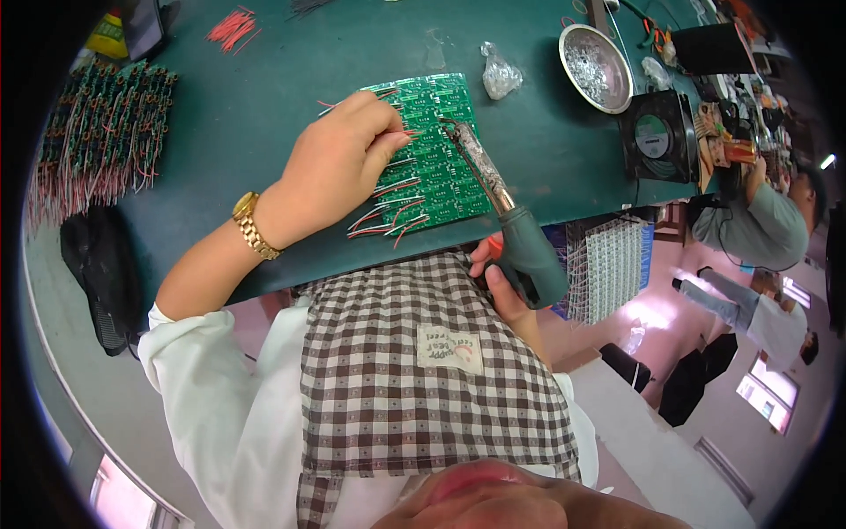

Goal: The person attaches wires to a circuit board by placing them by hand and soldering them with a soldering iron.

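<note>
A green circuit board panel (449,189) lies on the table in front of me. Short red, white and black wires (397,207) stick out along its left side. My left hand (348,163), with a gold watch on the wrist, is over that left side, thumb and forefinger pinched on a thin red wire (412,133). My right hand (504,295) is wrapped round the dark green handle of a soldering iron (529,251). The iron's stained metal barrel slants up and left over the board, its tip at the board's upper middle, close to the pinched wire. Whether the tip touches is unclear.
Wired boards (106,132) are piled at the far left, near loose red wires (233,31). Beyond the panel sit a clear plastic bag (500,78), a metal bowl (571,42) and a black fan (652,137). Other people (758,220) are off to the right.
</note>
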The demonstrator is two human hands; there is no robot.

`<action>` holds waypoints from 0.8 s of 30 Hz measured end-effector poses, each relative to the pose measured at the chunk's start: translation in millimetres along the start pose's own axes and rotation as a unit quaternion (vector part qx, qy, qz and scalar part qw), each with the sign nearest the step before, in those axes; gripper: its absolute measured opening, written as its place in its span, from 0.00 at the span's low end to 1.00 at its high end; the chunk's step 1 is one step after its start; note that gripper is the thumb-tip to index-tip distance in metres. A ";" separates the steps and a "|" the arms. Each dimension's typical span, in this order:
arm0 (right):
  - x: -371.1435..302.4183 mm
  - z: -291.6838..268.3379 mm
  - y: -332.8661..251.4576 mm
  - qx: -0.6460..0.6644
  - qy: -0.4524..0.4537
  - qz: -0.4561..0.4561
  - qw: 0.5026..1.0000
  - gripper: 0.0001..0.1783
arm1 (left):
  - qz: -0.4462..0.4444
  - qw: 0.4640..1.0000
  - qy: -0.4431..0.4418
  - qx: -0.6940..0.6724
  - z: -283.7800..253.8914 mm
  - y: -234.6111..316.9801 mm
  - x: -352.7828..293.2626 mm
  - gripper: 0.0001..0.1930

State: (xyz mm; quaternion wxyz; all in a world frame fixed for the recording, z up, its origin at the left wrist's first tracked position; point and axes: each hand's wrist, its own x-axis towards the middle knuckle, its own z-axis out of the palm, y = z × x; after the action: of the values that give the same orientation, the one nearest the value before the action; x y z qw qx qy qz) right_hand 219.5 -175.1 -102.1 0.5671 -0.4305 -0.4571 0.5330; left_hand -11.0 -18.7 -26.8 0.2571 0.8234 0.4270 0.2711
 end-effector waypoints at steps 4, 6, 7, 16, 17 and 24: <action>-6.1 -6.7 -2.2 0.030 0.025 0.065 0.997 0.17 | -0.061 0.997 -0.046 0.027 18.8 -9.6 1.8 0.07; -7.9 -6.5 -5.3 0.069 0.016 0.082 0.994 0.20 | -0.050 0.997 -0.040 0.030 24.9 -15.4 2.9 0.07; -8.1 -5.4 -7.9 0.087 0.014 0.094 0.992 0.21 | -0.052 0.997 -0.041 0.033 27.1 -17.7 3.2 0.07; -3.0 3.3 -20.4 0.064 0.034 0.167 0.983 0.21 | -0.057 0.995 -0.056 0.053 33.8 -24.8 8.3 0.08; -1.5 2.0 -15.9 0.035 0.020 0.154 0.987 0.20 | -0.053 0.995 -0.058 0.053 33.4 -25.0 9.1 0.08; -3.9 -8.2 -4.2 -0.073 -0.034 0.134 0.988 0.19 | -0.056 0.994 -0.079 0.054 33.1 -26.8 13.5 0.08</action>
State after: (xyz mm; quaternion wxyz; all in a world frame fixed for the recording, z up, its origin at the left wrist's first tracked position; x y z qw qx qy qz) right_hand 228.3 -179.3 -100.0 0.4422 -0.5095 -0.4518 0.5838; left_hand 2.6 -0.2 -65.2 0.2603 0.8298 0.4644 0.1670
